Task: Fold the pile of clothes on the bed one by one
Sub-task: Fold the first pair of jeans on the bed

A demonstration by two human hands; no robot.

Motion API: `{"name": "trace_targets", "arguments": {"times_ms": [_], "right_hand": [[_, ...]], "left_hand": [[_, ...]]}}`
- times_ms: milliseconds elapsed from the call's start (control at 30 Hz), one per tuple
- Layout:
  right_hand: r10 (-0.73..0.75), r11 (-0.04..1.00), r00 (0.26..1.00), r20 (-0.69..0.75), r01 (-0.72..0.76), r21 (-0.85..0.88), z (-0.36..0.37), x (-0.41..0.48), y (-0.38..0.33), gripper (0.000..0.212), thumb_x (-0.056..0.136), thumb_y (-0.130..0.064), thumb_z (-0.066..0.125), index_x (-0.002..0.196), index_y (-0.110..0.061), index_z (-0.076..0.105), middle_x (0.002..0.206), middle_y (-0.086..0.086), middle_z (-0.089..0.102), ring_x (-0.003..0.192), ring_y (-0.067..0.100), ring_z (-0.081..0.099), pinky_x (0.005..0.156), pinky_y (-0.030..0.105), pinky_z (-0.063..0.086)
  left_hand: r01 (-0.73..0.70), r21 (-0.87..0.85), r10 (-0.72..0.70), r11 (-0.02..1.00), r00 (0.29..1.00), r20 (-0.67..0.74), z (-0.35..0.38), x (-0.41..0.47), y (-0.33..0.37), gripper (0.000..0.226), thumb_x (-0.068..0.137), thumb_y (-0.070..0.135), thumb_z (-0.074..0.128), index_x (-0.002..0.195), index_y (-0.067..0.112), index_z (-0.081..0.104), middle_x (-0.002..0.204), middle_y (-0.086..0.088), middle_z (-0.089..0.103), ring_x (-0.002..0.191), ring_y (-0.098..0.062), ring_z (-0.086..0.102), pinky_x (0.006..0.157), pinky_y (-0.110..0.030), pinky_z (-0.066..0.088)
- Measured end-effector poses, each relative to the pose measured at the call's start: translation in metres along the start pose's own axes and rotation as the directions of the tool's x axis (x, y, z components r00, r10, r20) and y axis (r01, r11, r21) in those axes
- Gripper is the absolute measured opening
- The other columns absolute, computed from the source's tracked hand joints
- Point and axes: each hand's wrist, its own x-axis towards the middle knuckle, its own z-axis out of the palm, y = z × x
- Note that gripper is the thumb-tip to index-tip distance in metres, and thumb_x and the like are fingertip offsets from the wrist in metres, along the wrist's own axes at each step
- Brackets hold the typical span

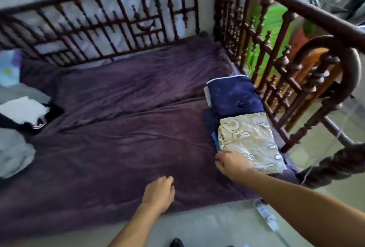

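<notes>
A folded beige patterned cloth (250, 140) lies on top of a stack at the bed's right side, over blue and dark items. Behind it sits a folded navy garment (235, 94) with white trim. My right hand (233, 162) holds the near left corner of the beige cloth, its fingers hidden beneath the edge. Over the purple bedspread (122, 128) near the front edge hovers my left hand (160, 191), fingers loosely curled and holding nothing. An unfolded heap of grey, white and black clothes (21, 116) lies at the far left.
A dark carved wooden railing (126, 23) runs along the back of the bed and down its right side (276, 72). A light printed pillow (9, 68) sits at the back left corner. Pale floor shows below the bed's front edge.
</notes>
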Motion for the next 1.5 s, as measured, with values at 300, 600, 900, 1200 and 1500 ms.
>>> {"name": "trace_targets", "arguments": {"times_ms": [300,600,900,1200,1500], "right_hand": [[-0.315,0.946,0.947,0.063,0.319,-0.062,0.011,0.054,-0.203,0.024,0.095,-0.040,0.044,0.106,-0.025,0.060,0.105,-0.001,0.068,0.096,0.026,0.063,0.073,0.033,0.045],[-0.388,0.918,0.915,0.112,0.394,-0.039,0.074,0.097,-0.445,0.025,0.094,-0.044,0.046,0.111,-0.029,0.057,0.108,-0.002,0.068,0.099,0.025,0.063,0.076,0.033,0.048],[-0.417,0.906,0.898,0.141,0.423,-0.010,0.088,0.166,-0.588,0.020,0.090,-0.044,0.047,0.103,-0.033,0.058,0.106,-0.004,0.068,0.097,0.023,0.063,0.066,0.029,0.036],[-0.371,0.926,0.897,0.241,0.378,0.019,0.129,0.296,-0.698,0.022,0.092,-0.045,0.048,0.108,-0.032,0.056,0.114,-0.004,0.066,0.105,0.022,0.062,0.074,0.030,0.044],[-0.326,0.941,0.871,0.366,0.335,0.042,0.167,0.368,-0.813,0.034,0.091,-0.044,0.050,0.121,-0.031,0.057,0.122,-0.005,0.065,0.112,0.020,0.061,0.085,0.030,0.049]], "left_hand": [[0.298,-0.124,-0.313,0.947,0.941,-0.127,0.002,-0.122,-0.180,0.027,0.093,0.036,0.042,0.111,0.023,0.057,0.114,0.000,0.065,0.109,-0.024,0.060,0.084,-0.034,0.047],[0.503,-0.202,-0.528,0.840,0.843,-0.099,0.003,-0.253,-0.413,0.024,0.092,0.034,0.045,0.108,0.023,0.059,0.113,-0.001,0.066,0.110,-0.022,0.059,0.087,-0.029,0.046],[0.543,-0.303,-0.595,0.783,0.796,-0.112,-0.023,-0.272,-0.556,0.026,0.090,0.035,0.046,0.109,0.023,0.059,0.109,0.001,0.067,0.106,-0.022,0.061,0.085,-0.029,0.046],[0.602,-0.244,-0.622,0.760,0.783,-0.009,-0.059,-0.231,-0.718,0.028,0.093,0.036,0.042,0.112,0.022,0.055,0.116,-0.002,0.063,0.109,-0.025,0.058,0.087,-0.032,0.045],[0.575,-0.247,-0.581,0.780,0.812,0.053,-0.065,-0.180,-0.842,0.025,0.093,0.036,0.040,0.109,0.024,0.055,0.108,0.001,0.065,0.106,-0.021,0.059,0.083,-0.030,0.045]]}}
